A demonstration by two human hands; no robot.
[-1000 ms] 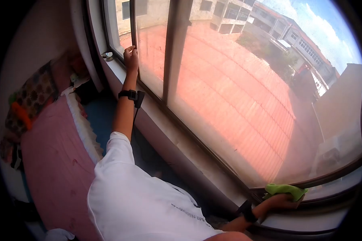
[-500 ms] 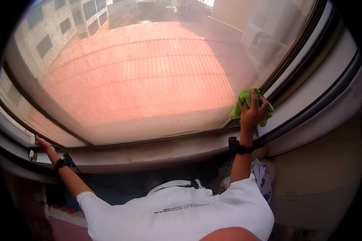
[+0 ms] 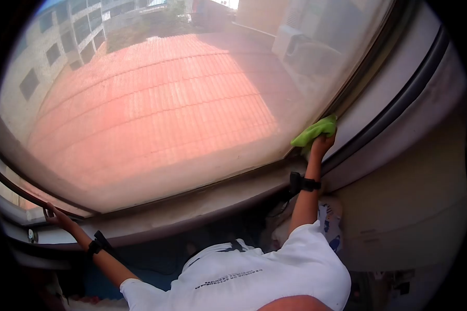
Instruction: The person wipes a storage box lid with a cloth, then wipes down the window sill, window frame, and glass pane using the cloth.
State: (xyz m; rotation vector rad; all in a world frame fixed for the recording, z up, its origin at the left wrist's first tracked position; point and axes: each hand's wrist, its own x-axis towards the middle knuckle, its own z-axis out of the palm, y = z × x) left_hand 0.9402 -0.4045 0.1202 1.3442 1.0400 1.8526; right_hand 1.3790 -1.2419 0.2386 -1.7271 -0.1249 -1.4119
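A bright green cloth (image 3: 316, 130) is bunched in my right hand (image 3: 323, 146), whose fingers are mostly hidden behind it. The cloth lies against the lower right corner of the window pane (image 3: 192, 119), where the glass meets the dark side frame. Far to the left, my left hand (image 3: 60, 220) grips the lower window frame (image 3: 75, 210) near the upright bar, fingers curled at its edge. Both wrists wear black straps with a small dark block.
A dusty sill (image 3: 192, 199) runs below the glass. Along the right side goes a black rubber-like strip (image 3: 394, 98). A patterned bag-like bundle (image 3: 331, 220) sits below my right arm. Outside the pane are a reddish corrugated roof (image 3: 155, 103) and buildings.
My right hand has turned and shifted slightly with the cloth, which is now folded narrower along the corner. The view has tilted, so my left hand appears lower.
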